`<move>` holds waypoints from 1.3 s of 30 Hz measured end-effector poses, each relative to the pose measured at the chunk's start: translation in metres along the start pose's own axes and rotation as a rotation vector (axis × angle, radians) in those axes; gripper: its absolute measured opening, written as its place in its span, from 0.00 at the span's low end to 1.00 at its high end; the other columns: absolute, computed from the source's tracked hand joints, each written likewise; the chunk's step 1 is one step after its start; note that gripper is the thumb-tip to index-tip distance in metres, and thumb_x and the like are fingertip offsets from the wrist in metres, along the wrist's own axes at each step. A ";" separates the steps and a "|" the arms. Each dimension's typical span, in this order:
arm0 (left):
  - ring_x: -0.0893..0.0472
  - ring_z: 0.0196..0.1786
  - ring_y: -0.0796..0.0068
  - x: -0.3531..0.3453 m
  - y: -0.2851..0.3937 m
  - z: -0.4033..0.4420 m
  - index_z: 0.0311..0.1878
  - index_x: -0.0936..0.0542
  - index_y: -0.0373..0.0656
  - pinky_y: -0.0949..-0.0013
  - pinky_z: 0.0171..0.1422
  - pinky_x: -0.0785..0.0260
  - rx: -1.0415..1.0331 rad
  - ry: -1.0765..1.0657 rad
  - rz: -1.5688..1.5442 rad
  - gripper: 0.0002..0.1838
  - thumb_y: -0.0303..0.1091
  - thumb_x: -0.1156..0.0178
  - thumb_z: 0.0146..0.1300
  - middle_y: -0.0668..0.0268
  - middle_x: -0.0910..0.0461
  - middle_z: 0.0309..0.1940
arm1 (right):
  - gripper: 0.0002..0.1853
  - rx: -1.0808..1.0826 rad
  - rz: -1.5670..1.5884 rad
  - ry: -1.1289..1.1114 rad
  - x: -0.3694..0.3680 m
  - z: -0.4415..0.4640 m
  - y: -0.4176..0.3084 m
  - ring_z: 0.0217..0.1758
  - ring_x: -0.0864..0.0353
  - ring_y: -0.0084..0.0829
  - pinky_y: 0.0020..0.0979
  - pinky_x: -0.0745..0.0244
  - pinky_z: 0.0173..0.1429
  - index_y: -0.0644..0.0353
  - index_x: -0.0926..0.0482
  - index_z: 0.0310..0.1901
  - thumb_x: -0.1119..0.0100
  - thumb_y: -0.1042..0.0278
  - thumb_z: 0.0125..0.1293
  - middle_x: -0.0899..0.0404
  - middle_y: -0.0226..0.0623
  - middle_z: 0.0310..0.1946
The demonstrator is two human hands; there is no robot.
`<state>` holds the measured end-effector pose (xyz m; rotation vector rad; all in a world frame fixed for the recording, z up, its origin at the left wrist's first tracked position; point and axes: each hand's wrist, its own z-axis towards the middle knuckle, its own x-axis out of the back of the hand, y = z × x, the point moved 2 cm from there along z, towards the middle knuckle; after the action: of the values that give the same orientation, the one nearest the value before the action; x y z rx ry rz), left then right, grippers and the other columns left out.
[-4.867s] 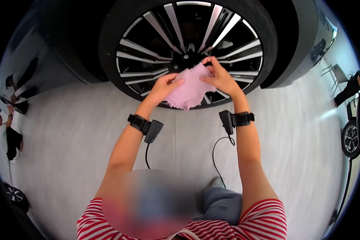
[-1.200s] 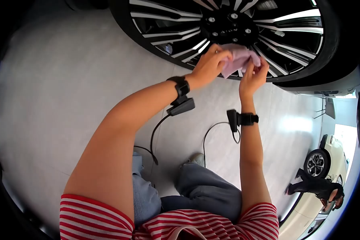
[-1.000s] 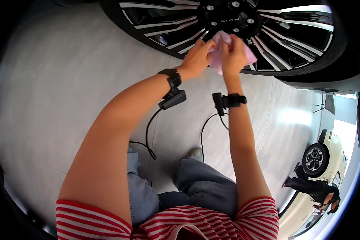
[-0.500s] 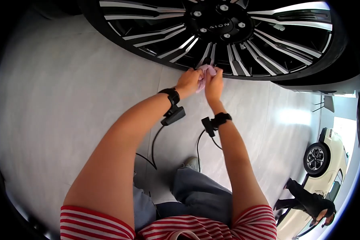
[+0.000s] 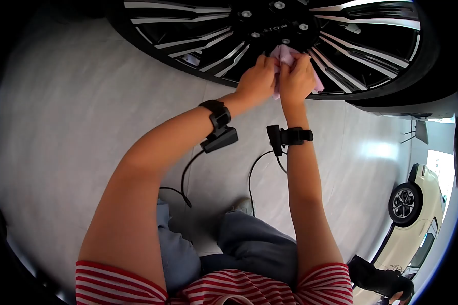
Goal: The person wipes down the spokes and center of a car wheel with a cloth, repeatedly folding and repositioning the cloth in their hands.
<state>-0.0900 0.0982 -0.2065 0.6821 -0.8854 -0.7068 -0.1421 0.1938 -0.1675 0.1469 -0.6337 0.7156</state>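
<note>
A pale pink cloth [image 5: 286, 53] is bunched between my two hands, against the lower spokes of a black and silver car wheel [image 5: 336, 71]. My left hand [image 5: 258, 80] pinches the cloth's left side. The fingers of my right hand [image 5: 297, 81] are closed on its right side, and a corner of cloth sticks out beyond them. Just above the cloth is the wheel's hub, with AION lettering and several lug nuts. The spokes right behind the cloth and hands are hidden.
Grey floor [image 5: 96, 117] spreads below the wheel. Black cables [image 5: 185, 190] hang from the devices strapped to my wrists. At the right stand a cream car [image 5: 417, 229], a person in dark clothes [image 5: 379, 279] and a chair [image 5: 420, 131].
Both hands have moved up and to the right with the cloth, from the wheel's lower edge to the spokes below the hub. The person at the right has shifted lower in view.
</note>
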 end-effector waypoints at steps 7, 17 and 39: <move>0.20 0.32 0.51 -0.033 0.001 -0.020 0.49 0.33 0.35 0.58 0.31 0.24 -0.002 -0.189 0.012 0.15 0.26 0.44 0.60 0.55 0.30 0.44 | 0.12 0.147 0.046 0.068 -0.002 -0.051 0.066 0.31 0.20 0.38 0.34 0.26 0.31 0.57 0.29 0.35 0.33 0.72 0.54 0.22 0.34 0.30; 0.18 0.31 0.57 -0.102 0.008 -0.033 0.51 0.32 0.39 0.64 0.31 0.22 -0.132 -0.325 0.116 0.19 0.20 0.43 0.55 0.54 0.29 0.42 | 0.11 -0.021 0.083 -0.280 0.024 -0.094 0.141 0.34 0.20 0.45 0.37 0.25 0.33 0.57 0.27 0.41 0.39 0.76 0.58 0.20 0.37 0.36; 0.19 0.29 0.58 -0.016 0.057 0.023 0.49 0.29 0.39 0.63 0.32 0.23 -0.472 -0.213 0.162 0.16 0.18 0.46 0.56 0.58 0.29 0.40 | 0.07 -0.464 0.215 0.401 0.054 -0.011 0.084 0.31 0.30 0.27 0.29 0.31 0.37 0.63 0.31 0.39 0.43 0.74 0.65 0.27 0.35 0.31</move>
<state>-0.1021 0.1388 -0.1591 0.1149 -0.9127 -0.8149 -0.1604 0.2916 -0.1513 -0.4901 -0.4170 0.7584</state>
